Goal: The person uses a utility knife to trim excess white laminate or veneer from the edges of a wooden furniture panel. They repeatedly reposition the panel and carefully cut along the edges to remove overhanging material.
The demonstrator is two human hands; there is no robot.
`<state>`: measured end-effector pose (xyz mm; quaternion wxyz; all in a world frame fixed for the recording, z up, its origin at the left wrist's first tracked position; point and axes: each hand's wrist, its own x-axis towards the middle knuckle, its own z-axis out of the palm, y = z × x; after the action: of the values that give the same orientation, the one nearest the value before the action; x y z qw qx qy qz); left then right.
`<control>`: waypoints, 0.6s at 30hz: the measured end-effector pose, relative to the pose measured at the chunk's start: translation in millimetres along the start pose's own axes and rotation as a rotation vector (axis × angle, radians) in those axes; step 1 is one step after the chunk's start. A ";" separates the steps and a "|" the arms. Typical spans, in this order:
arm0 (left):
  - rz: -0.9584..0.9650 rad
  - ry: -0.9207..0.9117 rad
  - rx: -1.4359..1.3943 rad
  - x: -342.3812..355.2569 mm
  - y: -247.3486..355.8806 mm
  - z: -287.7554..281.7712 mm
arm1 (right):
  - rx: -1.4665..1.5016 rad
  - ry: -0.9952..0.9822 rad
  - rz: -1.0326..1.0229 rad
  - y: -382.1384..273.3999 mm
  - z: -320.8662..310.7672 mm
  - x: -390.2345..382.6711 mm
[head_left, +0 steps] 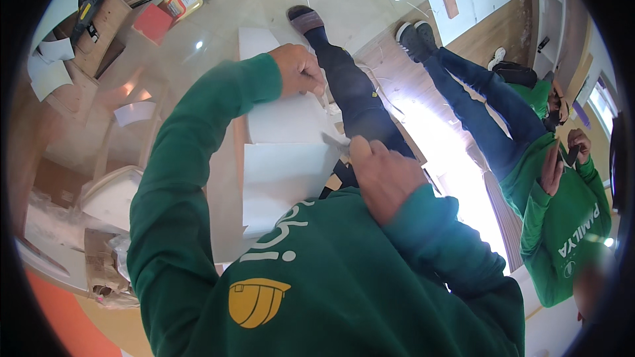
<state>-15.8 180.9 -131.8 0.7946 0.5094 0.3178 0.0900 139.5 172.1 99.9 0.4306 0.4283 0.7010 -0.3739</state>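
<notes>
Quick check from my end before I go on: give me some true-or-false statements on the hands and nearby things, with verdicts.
1. The right hand grips a thin grey tool. True.
2. The left hand is holding a bottle. False: the left hand is over the white board.
3. The red block is beside the yellow bottle. True.
4. The nearer co-worker's hands are empty. False: they hold a small dark object.

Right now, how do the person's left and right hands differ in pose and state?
The left hand is higher in the picture, over a white board; the right hand is lower, nearer the chest. The right hand grips a thin, blade-like tool; whether the left hand holds anything is unclear. Both are bare, fingers curled.
</notes>
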 end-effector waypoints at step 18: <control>-0.108 0.255 0.418 10.3 -81.1 -32.3 | 0.207 0.026 0.063 29.7 32.8 9.7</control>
<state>-41.7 172.4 -215.4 0.6292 0.6294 0.4539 0.0434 173.6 156.0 74.9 0.3865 0.4973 0.6502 -0.4249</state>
